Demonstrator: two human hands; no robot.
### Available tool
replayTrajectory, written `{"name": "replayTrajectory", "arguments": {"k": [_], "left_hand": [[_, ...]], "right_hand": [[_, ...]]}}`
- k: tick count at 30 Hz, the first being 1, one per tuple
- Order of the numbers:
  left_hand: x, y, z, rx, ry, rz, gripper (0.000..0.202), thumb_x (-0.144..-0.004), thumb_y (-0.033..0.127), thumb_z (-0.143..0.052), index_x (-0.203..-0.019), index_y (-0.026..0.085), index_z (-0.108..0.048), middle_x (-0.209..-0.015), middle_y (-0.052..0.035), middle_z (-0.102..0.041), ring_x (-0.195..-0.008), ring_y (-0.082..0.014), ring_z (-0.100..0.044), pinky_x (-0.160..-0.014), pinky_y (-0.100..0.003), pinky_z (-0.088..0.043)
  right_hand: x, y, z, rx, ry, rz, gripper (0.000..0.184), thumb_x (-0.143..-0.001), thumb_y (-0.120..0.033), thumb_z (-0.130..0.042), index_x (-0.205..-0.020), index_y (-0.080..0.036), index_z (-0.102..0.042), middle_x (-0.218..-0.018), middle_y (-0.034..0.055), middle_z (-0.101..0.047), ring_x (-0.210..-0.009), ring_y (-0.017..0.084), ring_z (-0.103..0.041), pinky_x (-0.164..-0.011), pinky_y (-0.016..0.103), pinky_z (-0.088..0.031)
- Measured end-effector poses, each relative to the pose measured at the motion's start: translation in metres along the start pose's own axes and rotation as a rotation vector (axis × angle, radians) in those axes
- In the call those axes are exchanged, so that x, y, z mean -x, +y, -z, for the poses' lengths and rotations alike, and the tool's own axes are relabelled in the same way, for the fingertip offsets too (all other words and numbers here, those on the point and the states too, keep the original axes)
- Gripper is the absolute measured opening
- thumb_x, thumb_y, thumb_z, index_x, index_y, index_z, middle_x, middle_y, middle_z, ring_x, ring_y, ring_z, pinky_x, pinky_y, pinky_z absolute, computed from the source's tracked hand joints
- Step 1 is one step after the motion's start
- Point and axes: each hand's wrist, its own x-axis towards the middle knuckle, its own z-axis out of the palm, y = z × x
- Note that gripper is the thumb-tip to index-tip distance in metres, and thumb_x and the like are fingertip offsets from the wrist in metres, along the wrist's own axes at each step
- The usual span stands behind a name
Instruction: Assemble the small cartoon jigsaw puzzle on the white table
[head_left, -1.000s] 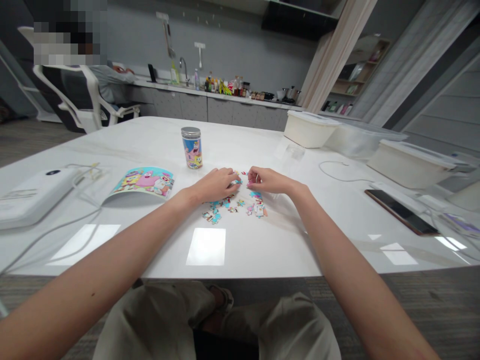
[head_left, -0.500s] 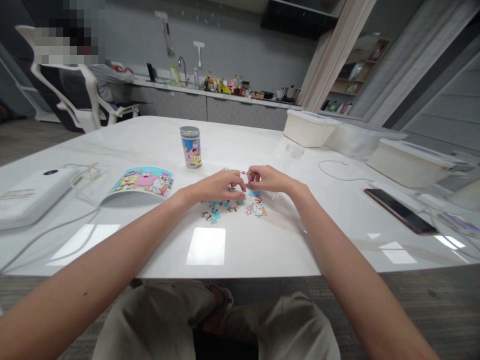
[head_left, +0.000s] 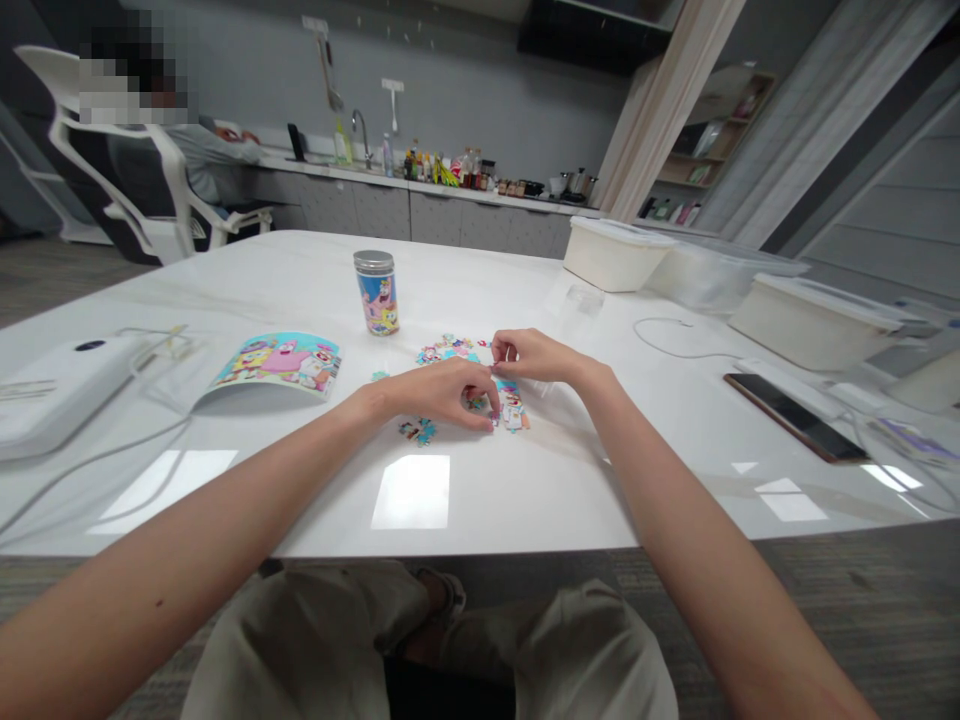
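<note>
My left hand is closed over the loose jigsaw pieces, thumb and forefinger tips together on a small puzzle piece at the left edge of a joined section. Just above that section, my right hand pinches a puzzle piece that its fingers mostly hide. More colourful pieces lie beyond the left hand, and a small cluster sits near its wrist. Part of the pile is covered by the left hand.
A cartoon-printed jar with a metal lid stands behind the hands. The curved picture sheet lies left, beside a white device. Right are a phone, a cable, a clear cup and lidded boxes. Someone sits at the back left.
My left hand has moved down toward me and slightly right, onto the joined section's left edge, uncovering pieces beyond it. My right hand stays nearly in place. The view has shifted slightly.
</note>
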Motion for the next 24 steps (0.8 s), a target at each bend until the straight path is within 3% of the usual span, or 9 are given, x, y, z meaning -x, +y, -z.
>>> {"name": "replayTrajectory", "arguments": {"k": [6, 11, 14, 19, 24], "left_hand": [[0.001, 0.0, 0.004, 0.033, -0.01, 0.02, 0.016, -0.077, 0.033, -0.069, -0.077, 0.02, -0.077, -0.073, -0.0005, -0.059, -0.061, -0.0076, -0.049, -0.061, -0.023, -0.037], [0.001, -0.001, 0.005, 0.025, -0.017, 0.01, 0.018, -0.078, 0.032, -0.068, -0.089, 0.022, -0.078, -0.069, 0.001, -0.057, -0.06, -0.008, -0.048, -0.059, -0.022, -0.036], [0.001, -0.002, 0.005, 0.05, -0.048, 0.018, 0.015, -0.078, 0.032, -0.068, -0.079, 0.021, -0.078, -0.067, 0.0018, -0.056, -0.057, -0.0065, -0.047, -0.057, -0.022, -0.034], [0.006, -0.006, 0.012, 0.045, -0.051, 0.095, 0.026, -0.072, 0.037, -0.072, -0.056, 0.016, -0.067, -0.065, 0.0023, -0.054, -0.054, -0.0055, -0.044, -0.054, -0.023, -0.032], [0.012, -0.013, 0.022, 0.008, -0.081, 0.154, 0.042, -0.072, 0.043, -0.071, -0.046, 0.016, -0.052, -0.058, 0.003, -0.049, -0.05, -0.0063, -0.039, -0.051, -0.025, -0.029]], "right_hand": [[0.0, -0.001, 0.0, 0.001, 0.001, -0.011, 0.008, -0.076, -0.023, -0.059, -0.078, -0.019, -0.053, -0.078, 0.0012, -0.06, -0.07, 0.014, -0.052, -0.065, 0.026, -0.037], [0.001, -0.002, 0.001, -0.004, -0.01, -0.012, 0.007, -0.076, -0.023, -0.059, -0.079, -0.019, -0.054, -0.077, 0.0009, -0.06, -0.07, 0.014, -0.052, -0.065, 0.025, -0.037], [0.001, -0.003, 0.002, 0.001, -0.007, -0.016, 0.008, -0.075, -0.024, -0.059, -0.078, -0.019, -0.053, -0.076, 0.001, -0.06, -0.071, 0.015, -0.053, -0.065, 0.025, -0.037], [0.0, -0.001, 0.001, 0.007, 0.002, -0.016, 0.01, -0.075, -0.026, -0.06, -0.077, -0.019, -0.053, -0.077, 0.001, -0.061, -0.072, 0.015, -0.053, -0.066, 0.026, -0.037], [-0.001, 0.001, 0.0, -0.032, 0.02, -0.008, 0.011, -0.074, -0.026, -0.063, -0.077, -0.018, -0.056, -0.077, 0.0016, -0.062, -0.07, 0.014, -0.054, -0.065, 0.026, -0.039]]}}
